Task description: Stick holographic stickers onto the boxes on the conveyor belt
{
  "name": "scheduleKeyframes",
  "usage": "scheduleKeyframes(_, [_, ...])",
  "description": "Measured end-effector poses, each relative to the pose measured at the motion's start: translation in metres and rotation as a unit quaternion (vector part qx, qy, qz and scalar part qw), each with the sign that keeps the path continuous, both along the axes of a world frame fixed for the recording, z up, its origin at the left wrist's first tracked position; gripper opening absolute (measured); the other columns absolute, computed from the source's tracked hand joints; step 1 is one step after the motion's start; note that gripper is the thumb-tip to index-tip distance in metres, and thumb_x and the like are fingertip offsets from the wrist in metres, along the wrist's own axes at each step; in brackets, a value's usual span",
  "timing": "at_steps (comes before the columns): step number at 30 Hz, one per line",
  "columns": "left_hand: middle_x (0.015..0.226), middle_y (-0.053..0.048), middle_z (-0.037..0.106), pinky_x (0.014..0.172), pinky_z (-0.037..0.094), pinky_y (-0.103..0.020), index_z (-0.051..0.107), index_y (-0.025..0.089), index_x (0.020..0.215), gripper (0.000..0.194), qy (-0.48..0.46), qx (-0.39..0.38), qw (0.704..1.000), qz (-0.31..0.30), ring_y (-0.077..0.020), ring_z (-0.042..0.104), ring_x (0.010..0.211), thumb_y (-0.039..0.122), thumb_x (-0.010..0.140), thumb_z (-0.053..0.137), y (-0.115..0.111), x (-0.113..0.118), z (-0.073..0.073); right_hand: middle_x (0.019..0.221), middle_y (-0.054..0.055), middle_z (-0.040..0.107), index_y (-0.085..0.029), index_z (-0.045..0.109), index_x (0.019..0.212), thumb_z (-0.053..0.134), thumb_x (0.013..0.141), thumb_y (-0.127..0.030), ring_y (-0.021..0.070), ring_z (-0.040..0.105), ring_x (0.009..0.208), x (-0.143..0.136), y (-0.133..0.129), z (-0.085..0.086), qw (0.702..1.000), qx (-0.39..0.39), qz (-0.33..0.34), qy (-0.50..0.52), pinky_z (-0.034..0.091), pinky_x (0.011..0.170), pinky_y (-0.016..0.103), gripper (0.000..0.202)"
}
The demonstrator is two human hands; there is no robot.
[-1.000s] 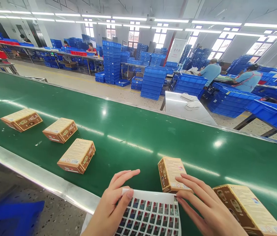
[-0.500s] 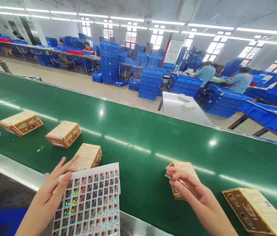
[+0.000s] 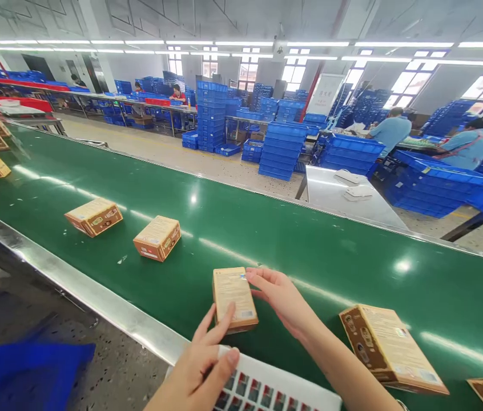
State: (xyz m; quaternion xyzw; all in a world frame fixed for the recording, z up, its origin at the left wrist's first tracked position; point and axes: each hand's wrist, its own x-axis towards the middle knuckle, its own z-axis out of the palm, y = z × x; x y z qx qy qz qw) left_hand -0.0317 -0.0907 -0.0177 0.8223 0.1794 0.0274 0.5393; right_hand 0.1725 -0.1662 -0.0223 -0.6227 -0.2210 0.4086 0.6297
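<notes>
A cream and brown printed box [image 3: 230, 288] lies on the green conveyor belt between my hands. My right hand [image 3: 282, 297] has its fingertips at the box's upper right corner, on a small shiny sticker [image 3: 242, 276]. My left hand [image 3: 207, 362] grips a white sheet of holographic stickers [image 3: 284, 374] under its thumb, while its outstretched fingers rest against the near side and top of the same box. The lower part of the sheet runs out of the picture.
More boxes lie on the belt [image 3: 310, 245]: a box [image 3: 158, 237] and another [image 3: 93, 216] to the left, and a box [image 3: 395, 345] with a shiny sticker to the right. Beyond are a metal table [image 3: 339, 194], stacked blue crates [image 3: 282, 149] and several people working.
The view has swung left. My right hand has gone from the right-hand box to the box by my left hand, bringing a sticker to its corner. The sticker sheet has dropped lower.
</notes>
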Motion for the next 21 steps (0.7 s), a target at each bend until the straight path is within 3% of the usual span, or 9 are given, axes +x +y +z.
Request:
scheduleKeyframes(4, [0.163, -0.001, 0.025, 0.122, 0.018, -0.068, 0.064, 0.020, 0.071, 0.061, 0.005, 0.012, 0.999, -0.051, -0.0384, 0.002, 0.154, 0.062, 0.100, 0.029, -0.006, 0.005, -0.005, 0.119, 0.010, 0.070, -0.018, 0.069, 0.072, 0.080, 0.073, -0.058, 0.0279, 0.063, 0.108, -0.004, -0.012, 0.000, 1.000, -0.003, 0.020, 0.004, 0.045, 0.100, 0.038, 0.042])
scheduleKeyframes(12, [0.164, 0.002, 0.025, 0.120, 0.024, -0.066, 0.054, 0.019, 0.066, 0.061, 0.026, 0.017, 0.996, -0.078, -0.0406, 0.001, 0.155, 0.063, 0.099, 0.028, -0.017, 0.013, -0.003, 0.120, 0.010, 0.069, -0.018, 0.065, 0.070, 0.076, 0.077, -0.057, 0.0277, 0.063, 0.106, 0.010, -0.034, 0.003, 0.996, -0.052, 0.049, -0.048, 0.046, 0.094, 0.034, 0.042])
scheduleKeyframes(17, [0.164, -0.001, 0.026, 0.120, 0.023, -0.067, 0.057, 0.018, 0.067, 0.062, 0.020, 0.049, 0.993, -0.107, -0.0418, 0.005, 0.154, 0.059, 0.101, 0.026, -0.024, 0.019, -0.006, 0.116, 0.010, 0.069, -0.019, 0.061, 0.074, 0.069, 0.080, -0.055, 0.0275, 0.066, 0.102, 0.011, -0.043, -0.005, 0.988, -0.076, 0.015, -0.134, 0.051, 0.085, 0.034, 0.037])
scheduleKeyframes(21, [0.162, -0.003, 0.029, 0.117, 0.030, -0.067, 0.062, 0.018, 0.070, 0.058, -0.024, 0.096, 0.987, -0.128, -0.0398, 0.015, 0.153, 0.050, 0.103, 0.027, -0.029, 0.024, -0.016, 0.097, 0.009, 0.071, -0.022, 0.054, 0.080, 0.068, 0.079, -0.052, 0.0276, 0.068, 0.088, 0.009, -0.049, -0.013, 0.977, -0.093, -0.039, -0.187, 0.052, 0.071, 0.035, 0.033])
